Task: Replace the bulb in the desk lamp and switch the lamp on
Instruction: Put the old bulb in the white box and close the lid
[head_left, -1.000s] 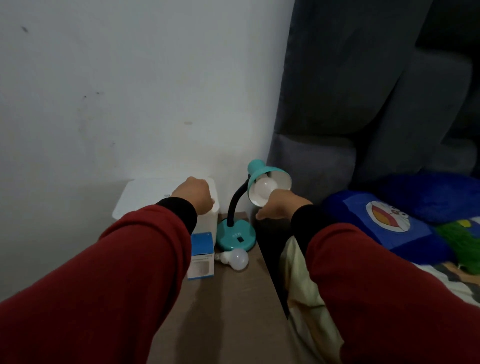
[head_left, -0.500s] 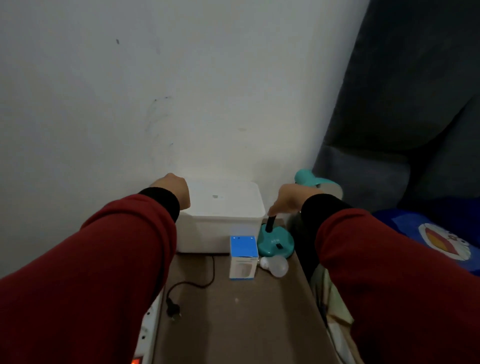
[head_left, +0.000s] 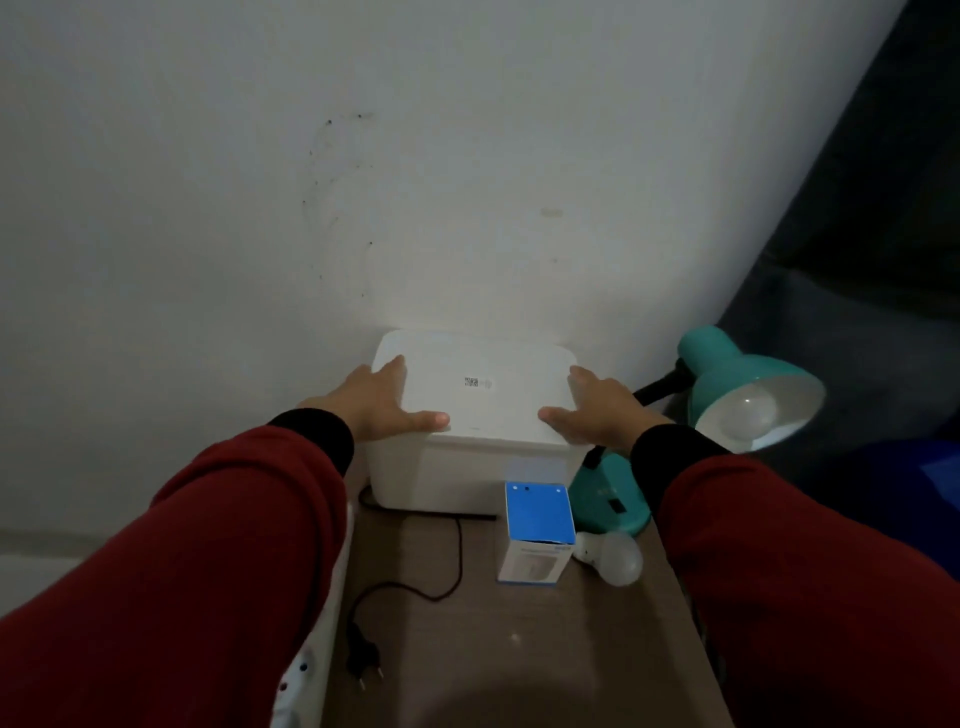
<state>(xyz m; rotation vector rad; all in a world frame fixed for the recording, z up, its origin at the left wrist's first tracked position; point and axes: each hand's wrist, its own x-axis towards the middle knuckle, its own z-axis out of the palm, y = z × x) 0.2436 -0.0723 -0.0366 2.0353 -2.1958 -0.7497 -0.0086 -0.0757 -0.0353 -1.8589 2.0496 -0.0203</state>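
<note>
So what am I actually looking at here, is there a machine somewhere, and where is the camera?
No machine: a person in red sleeves wears a camera on the head, looking forward and down at their own hands. The left hand and right hand lie spread flat on the lid of a white box against the wall; neither grips anything. On the brown table stand a teal desk lamp with a bulb fitted, unlit, and a blue-topped carton. Next to the carton lies a loose bulb, and nearer the camera an unplugged black plug.

The white box (head_left: 478, 410) looks like smooth matt plastic. The lamp shade (head_left: 737, 371) is glossy teal. The tabletop (head_left: 519, 649) shows matt brown woodgrain.
</note>
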